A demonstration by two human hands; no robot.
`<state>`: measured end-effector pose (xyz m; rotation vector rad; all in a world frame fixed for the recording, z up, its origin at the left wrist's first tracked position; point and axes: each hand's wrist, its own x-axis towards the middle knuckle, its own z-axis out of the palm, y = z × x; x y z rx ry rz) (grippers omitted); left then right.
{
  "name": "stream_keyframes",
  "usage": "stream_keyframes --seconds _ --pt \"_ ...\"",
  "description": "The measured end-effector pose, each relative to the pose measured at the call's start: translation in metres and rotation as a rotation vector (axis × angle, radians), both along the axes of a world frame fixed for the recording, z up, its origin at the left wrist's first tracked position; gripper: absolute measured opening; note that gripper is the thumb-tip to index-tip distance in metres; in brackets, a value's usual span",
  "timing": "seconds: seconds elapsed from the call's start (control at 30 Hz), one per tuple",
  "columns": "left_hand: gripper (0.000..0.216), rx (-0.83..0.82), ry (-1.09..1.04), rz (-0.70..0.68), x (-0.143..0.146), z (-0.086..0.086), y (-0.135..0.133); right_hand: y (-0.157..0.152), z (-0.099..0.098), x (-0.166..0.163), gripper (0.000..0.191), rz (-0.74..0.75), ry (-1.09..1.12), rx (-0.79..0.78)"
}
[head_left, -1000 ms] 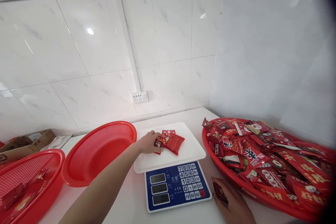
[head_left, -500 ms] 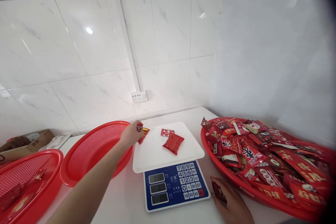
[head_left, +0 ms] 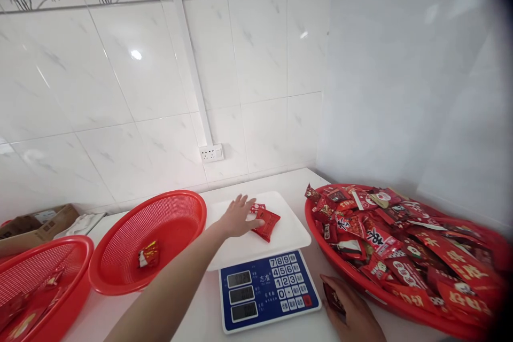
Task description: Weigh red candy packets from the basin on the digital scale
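Note:
My left hand (head_left: 237, 217) reaches over the white pan (head_left: 232, 254) of a digital scale (head_left: 268, 291), fingers spread and holding nothing. Its thumb overlaps the edge of a red snack packet (head_left: 267, 226); whether they touch, I cannot tell. Behind that lies a smaller red-and-white packet (head_left: 258, 207), partly covered by my fingers. At the lower right, my right hand (head_left: 355, 312) is closed around a dark red packet (head_left: 333, 298), beside the scale's keypad. Inside the middle red basket (head_left: 110, 283) lies a small group of red and gold packets (head_left: 149, 254).
A large red basket (head_left: 320, 248) heaped with snack packets stands at the right, against the wall. At the left edge is another red basket (head_left: 86, 262) with several packets. Behind it sits a cardboard box (head_left: 44, 232). A socket (head_left: 211, 153) is on the tiled wall.
My left hand has let go of the packets it held; packets now lie in the middle basket. The hand has moved right over the pan and opened. My right hand has stayed put.

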<state>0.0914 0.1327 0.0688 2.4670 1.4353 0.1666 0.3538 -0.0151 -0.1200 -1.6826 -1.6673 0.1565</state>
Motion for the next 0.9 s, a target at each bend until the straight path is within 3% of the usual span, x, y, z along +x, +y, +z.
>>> stream_keyframes --seconds 0.17,0.27,0.47,0.57,0.67,0.77,0.9 --pt "0.083 -0.047 0.027 -0.021 0.028 -0.012 0.011 -0.004 0.002 -0.006 0.036 -0.026 0.052 0.036" --pt "0.072 -0.028 -0.045 0.019 0.029 -0.012 0.009 -0.005 0.002 -0.011 0.035 -0.074 0.086 0.082" --pt "0.053 -0.12 -0.227 0.129 0.036 -0.015 -0.003 -0.004 0.001 -0.007 0.036 -0.019 0.054 0.019" --pt "0.048 -0.115 -0.3 0.169 0.033 -0.008 -0.009 -0.004 0.002 -0.005 0.037 -0.015 0.05 0.01" --pt "0.046 -0.063 -0.352 0.219 0.009 0.011 -0.013 -0.004 0.004 -0.005 0.035 -0.028 0.046 0.023" --pt "0.045 0.069 -0.397 0.351 -0.039 0.037 -0.015 -0.004 0.004 -0.003 0.035 0.009 0.021 0.012" --pt "0.054 0.297 -0.141 0.569 -0.108 0.059 -0.021 0.0 -0.002 0.0 0.037 0.014 0.015 0.016"
